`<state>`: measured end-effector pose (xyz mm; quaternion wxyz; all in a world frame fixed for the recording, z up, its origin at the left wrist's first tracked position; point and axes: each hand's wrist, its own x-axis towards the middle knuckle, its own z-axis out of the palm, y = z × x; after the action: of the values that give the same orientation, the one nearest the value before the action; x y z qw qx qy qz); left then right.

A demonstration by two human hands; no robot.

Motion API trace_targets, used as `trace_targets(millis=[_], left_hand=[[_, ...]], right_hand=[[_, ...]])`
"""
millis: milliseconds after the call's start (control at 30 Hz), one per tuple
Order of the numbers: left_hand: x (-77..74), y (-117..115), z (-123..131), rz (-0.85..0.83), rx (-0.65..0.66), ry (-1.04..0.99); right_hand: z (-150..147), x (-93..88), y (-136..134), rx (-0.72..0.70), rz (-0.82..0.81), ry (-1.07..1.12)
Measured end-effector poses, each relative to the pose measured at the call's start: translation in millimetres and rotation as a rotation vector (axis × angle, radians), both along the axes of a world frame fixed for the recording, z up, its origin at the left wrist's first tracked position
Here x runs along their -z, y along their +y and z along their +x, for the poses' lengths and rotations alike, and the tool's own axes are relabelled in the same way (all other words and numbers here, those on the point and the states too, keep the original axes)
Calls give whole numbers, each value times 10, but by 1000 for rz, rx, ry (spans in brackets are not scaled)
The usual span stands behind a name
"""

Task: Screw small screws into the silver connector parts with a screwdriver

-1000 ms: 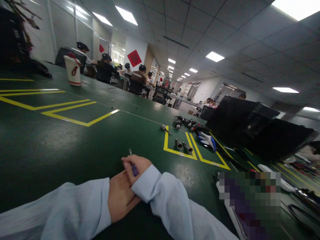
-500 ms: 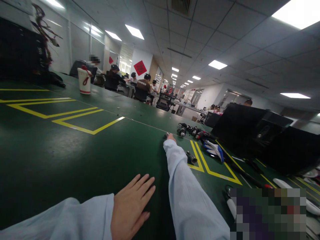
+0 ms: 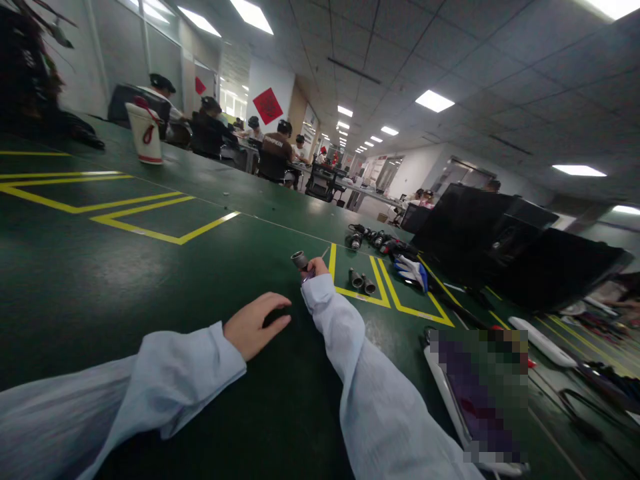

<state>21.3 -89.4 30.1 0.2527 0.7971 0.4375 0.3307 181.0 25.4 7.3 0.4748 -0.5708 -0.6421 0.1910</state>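
My right hand (image 3: 316, 268) is closed around a grey metal fitting (image 3: 299, 260) that looks like a hollow cylinder, its open end facing up and left. A thin rod (image 3: 325, 253) shows beyond the fingers; whether it is part of the held thing I cannot tell. My left hand (image 3: 260, 323) hovers above the green table (image 3: 190, 287), fingers bent and thumb apart, with nothing in it. To the right of my right hand, two similar metal fittings (image 3: 355, 278) lie inside a yellow taped rectangle (image 3: 333, 263).
Several dark metal parts (image 3: 377, 239) and a blue-and-white glove (image 3: 411, 272) lie farther right, near black cases (image 3: 465, 233). A white cup (image 3: 145, 133) stands far left. A phone-like device (image 3: 465, 400) lies front right. People sit at desks beyond.
My right hand has drawn back from the far side, and the fitting now shows in it. My left hand has lifted from the table and curled its fingers. The view has tipped downward.
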Motion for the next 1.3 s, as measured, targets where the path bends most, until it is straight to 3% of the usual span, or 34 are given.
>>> trace_targets(millis=[133, 233, 333, 667, 833, 1033, 1300], left_hand=[[-32, 70, -33, -159, -98, -305], [-42, 8, -48, -113, 6, -427], [-50, -94, -52, -5, 96, -433], [-8, -125, -54, 199, 203, -162], [13, -83, -54, 303, 190, 50], [-1, -64, -15, 460, 239, 295], [-45, -77, 33, 763, 213, 487]], right_hand=[[-233, 44, -540, -204, 85, 143], [-357, 47, -888, -334, 132, 242], [-383, 44, -1123, -375, 170, 338], [-189, 246, -1436, -235, 224, 453], [-126, 189, -1559, -260, 141, 473], [-84, 101, -1618, -214, -30, 240], [-47, 121, -1579, -205, 49, -110]])
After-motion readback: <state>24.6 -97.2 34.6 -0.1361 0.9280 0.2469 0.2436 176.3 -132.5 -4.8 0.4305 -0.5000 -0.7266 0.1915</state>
